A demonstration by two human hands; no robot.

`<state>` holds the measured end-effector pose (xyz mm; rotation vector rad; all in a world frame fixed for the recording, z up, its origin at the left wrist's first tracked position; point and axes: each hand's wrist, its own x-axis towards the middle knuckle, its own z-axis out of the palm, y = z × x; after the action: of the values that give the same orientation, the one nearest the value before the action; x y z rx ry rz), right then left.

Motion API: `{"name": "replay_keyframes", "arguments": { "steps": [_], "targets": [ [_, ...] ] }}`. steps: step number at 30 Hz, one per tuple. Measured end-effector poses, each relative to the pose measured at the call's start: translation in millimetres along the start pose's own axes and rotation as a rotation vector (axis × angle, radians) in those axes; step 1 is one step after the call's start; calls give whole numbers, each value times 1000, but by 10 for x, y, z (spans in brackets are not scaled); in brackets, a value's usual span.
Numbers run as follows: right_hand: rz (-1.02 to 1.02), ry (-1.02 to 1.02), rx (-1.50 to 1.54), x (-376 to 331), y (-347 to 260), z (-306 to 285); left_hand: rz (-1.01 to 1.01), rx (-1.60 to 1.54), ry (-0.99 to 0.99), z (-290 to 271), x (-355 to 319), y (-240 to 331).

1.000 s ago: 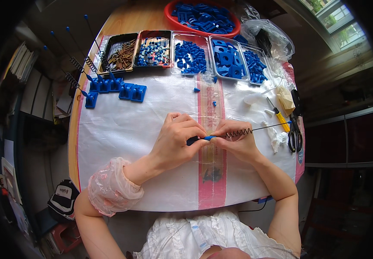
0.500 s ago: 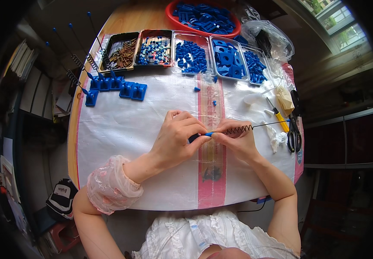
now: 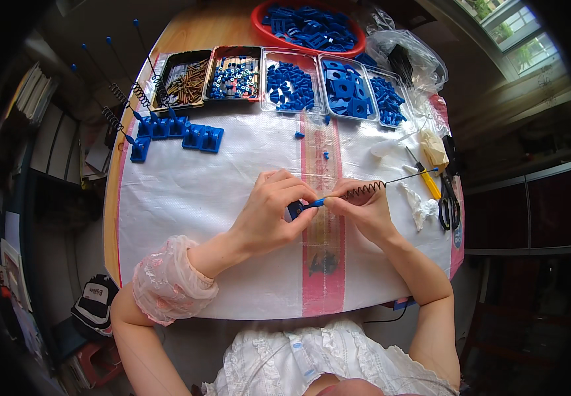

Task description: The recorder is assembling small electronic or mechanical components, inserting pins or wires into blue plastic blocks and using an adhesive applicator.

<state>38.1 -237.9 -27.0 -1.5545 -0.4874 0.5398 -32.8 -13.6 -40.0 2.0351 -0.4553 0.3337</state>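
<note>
Together, left hand [image 3: 269, 214] and right hand [image 3: 363, 210] pinch a coiled spring rod [image 3: 378, 187].

A person in a white ruffled garment [image 3: 312, 360], gathered in frills across the front, works with bare forearms. A translucent pink sleeve cover [image 3: 167, 280], crinkled and elasticated at both ends, wraps the left elbow. The right arm wears no covering.
</note>
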Motion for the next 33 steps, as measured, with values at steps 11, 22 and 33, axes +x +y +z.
{"name": "replay_keyframes", "arguments": {
  "steps": [11,22,33],
  "targets": [
    [46,44,24,-2,-29,22,-77,-149,-16,56,-23,-78],
    [24,17,3,-21,-17,20,-163,-226,-13,51,-22,-85],
    [-12,19,-33,-27,-21,34,-192,-252,19,70,-16,-85]
  ]
}}
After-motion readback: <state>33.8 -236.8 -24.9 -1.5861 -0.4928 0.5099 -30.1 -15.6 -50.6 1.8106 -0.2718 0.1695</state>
